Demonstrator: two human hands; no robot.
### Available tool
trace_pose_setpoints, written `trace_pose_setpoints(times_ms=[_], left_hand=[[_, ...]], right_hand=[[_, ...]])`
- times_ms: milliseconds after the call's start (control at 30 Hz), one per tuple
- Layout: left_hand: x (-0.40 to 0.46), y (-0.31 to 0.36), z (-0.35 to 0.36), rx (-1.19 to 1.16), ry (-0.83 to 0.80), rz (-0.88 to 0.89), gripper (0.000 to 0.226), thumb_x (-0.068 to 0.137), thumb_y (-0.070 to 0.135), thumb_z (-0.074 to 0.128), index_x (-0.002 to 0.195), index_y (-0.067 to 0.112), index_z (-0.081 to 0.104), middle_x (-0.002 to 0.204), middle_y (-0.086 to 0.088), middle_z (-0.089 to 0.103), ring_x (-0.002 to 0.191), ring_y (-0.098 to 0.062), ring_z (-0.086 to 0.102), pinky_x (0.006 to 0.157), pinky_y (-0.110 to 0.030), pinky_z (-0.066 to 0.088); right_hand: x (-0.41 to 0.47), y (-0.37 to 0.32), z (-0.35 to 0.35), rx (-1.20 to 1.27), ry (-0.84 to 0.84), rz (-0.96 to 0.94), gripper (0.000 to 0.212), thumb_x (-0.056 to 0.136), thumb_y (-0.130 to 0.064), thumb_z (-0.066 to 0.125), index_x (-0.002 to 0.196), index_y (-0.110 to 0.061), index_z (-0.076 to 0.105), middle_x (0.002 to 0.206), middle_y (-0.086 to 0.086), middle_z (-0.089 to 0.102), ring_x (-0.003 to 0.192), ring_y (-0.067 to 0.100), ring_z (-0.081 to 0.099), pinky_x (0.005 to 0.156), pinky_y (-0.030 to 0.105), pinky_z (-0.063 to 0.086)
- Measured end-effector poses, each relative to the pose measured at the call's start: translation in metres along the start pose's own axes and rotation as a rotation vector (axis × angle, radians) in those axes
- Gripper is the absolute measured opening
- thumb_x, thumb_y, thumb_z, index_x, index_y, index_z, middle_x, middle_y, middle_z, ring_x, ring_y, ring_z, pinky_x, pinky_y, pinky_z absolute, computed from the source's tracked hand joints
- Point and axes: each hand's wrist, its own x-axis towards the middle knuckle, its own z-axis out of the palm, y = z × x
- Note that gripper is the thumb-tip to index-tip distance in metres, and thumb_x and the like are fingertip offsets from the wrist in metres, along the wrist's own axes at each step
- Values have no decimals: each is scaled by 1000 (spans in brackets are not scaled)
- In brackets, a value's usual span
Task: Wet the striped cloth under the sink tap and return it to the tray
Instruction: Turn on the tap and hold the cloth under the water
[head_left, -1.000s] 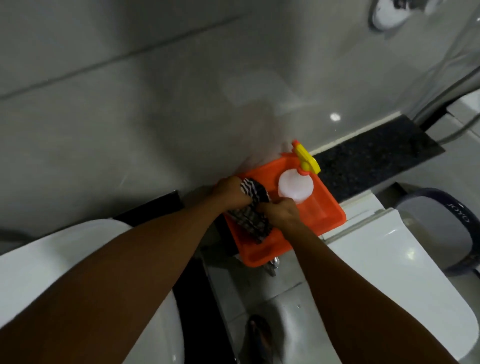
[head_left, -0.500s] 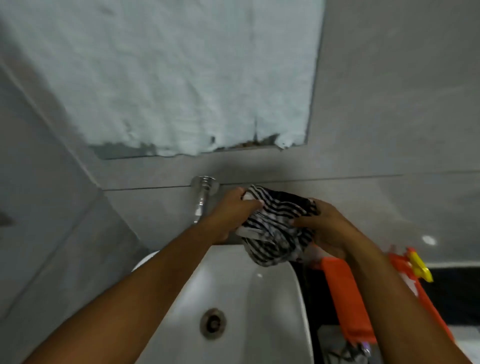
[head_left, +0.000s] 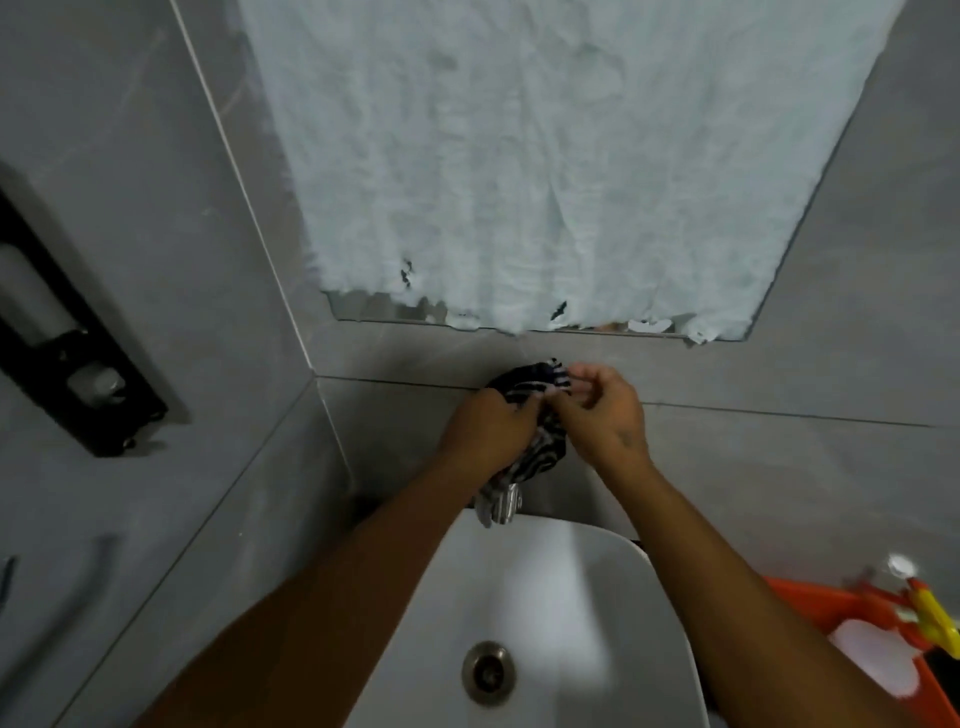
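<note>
The striped cloth (head_left: 540, 457) hides most of the tap (head_left: 506, 506); the tray (head_left: 810, 605) is cut off at right.

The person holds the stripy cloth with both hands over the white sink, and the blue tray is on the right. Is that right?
Nearly. The head view shows both hands, left hand and right hand, holding the dark striped cloth above the white ceramic sink, but the plastic tray is orange, not blue.

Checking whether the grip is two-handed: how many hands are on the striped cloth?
2: left hand grips its left side, right hand pinches its top, above the sink.
</note>
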Motion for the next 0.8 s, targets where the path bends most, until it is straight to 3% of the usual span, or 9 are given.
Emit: trace_pose_setpoints(times_ms=[100, 167, 233, 333, 433, 567, 633, 700, 800], left_hand=[[23, 5, 4, -500, -226, -328, 33, 93, 34, 60, 109, 9, 73, 113, -14, 74, 93, -27, 70, 88, -35, 57], [27, -6, -2, -840, -448, -553, 27, 92, 30, 63, 91, 5, 73, 90, -14, 76, 72, -23, 70, 73, -31, 60], [31, -17, -3, -1005, -514, -609, 32, 92, 31, 64, 77, 5, 75, 71, -10, 77, 62, -22, 72, 66, -29, 60], [34, -9, 8, -621, -381, -426, 42, 91, 26, 58, 53, 15, 70, 57, -2, 68, 60, -19, 61, 68, -27, 51], [34, 3, 25, -209, -152, -300, 31, 90, 26, 53, 61, 21, 59, 64, 1, 61, 57, -14, 55, 64, -27, 46], [47, -14, 8, -888, -505, -582, 22, 87, 23, 69, 80, 4, 76, 77, -14, 78, 63, -24, 73, 62, -31, 60], [45, -12, 4, -964, -541, -591, 26, 88, 23, 67, 80, 1, 76, 68, -12, 78, 55, -22, 74, 52, -28, 60], [40, -6, 11, -806, -416, -565, 26, 87, 27, 67, 89, 3, 74, 76, -12, 79, 59, -22, 73, 60, -26, 60], [11, -8, 23, -308, -80, -324, 32, 89, 35, 64, 106, 9, 71, 112, -13, 75, 94, -27, 71, 85, -31, 52]], right_hand=[[4, 23, -29, -678, 163, -661, 31, 89, -19, 59, 120, -16, 62, 135, 9, 56, 126, 24, 49, 110, 41, 43], [16, 43, -46, -985, 124, -855, 45, 90, -14, 57, 135, -7, 56, 150, 16, 45, 139, 33, 38, 118, 49, 31], [25, 60, -55, -1148, 79, -946, 57, 90, -15, 59, 145, -3, 46, 157, 18, 36, 146, 34, 29, 120, 52, 25], [38, 74, -59, -1233, 86, -1033, 65, 92, -28, 55, 149, -6, 34, 158, 16, 28, 147, 33, 24, 121, 49, 18], [49, 87, -55, -1235, 146, -1087, 70, 91, -34, 56, 150, -7, 29, 159, 16, 25, 149, 34, 20, 122, 50, 14], [55, 99, -46, -1195, 221, -1112, 74, 93, -37, 53, 153, -9, 21, 166, 12, 7, 154, 29, 0, 121, 53, 14], [56, 100, -47, -1203, 219, -1121, 74, 93, -38, 52, 154, -10, 21, 166, 13, 7, 154, 29, 0, 122, 53, 12], [55, 98, -47, -1230, 220, -1106, 74, 92, -38, 54, 154, -10, 23, 162, 16, 19, 154, 31, 2, 122, 52, 10], [53, 96, -45, -1231, 207, -1088, 75, 92, -37, 55, 154, -9, 22, 160, 17, 23, 151, 36, 13, 123, 52, 6]])
